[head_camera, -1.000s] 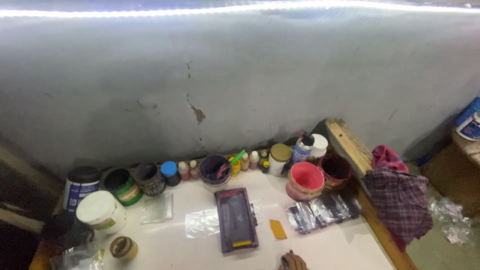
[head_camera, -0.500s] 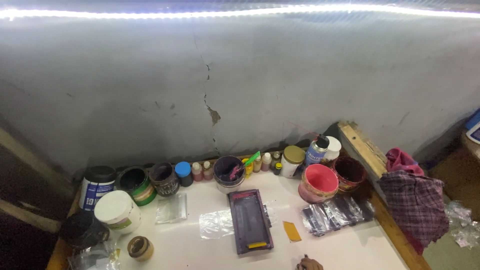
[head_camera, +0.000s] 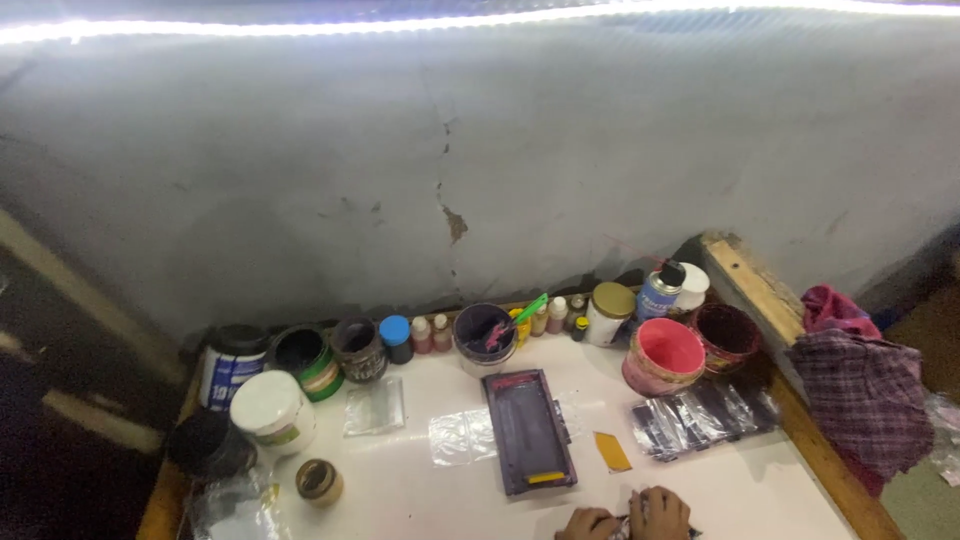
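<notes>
Only the knuckles of my left hand (head_camera: 589, 524) and my right hand (head_camera: 660, 512) show at the bottom edge of the white tabletop (head_camera: 450, 490). They are close together with curled fingers. A small dark thing (head_camera: 691, 533) peeks out beside my right hand; what the hands hold is hidden. Nearest to them lie a small orange card (head_camera: 611, 451) and a dark purple rectangular tray (head_camera: 528, 430) with a yellow strip at its near end.
Jars, tubs and small bottles line the cracked grey wall: a pink tub (head_camera: 664, 356), a dark red tub (head_camera: 724, 335), a spray can (head_camera: 657, 291), a white-lidded tub (head_camera: 272, 411). Clear plastic bags (head_camera: 374, 406), dark packets (head_camera: 698, 416). A checked cloth (head_camera: 865, 395) hangs over the wooden right edge.
The view has swung, so the table's objects sit further right in the picture. A single dark shape at the bottom edge now shows as two hands side by side.
</notes>
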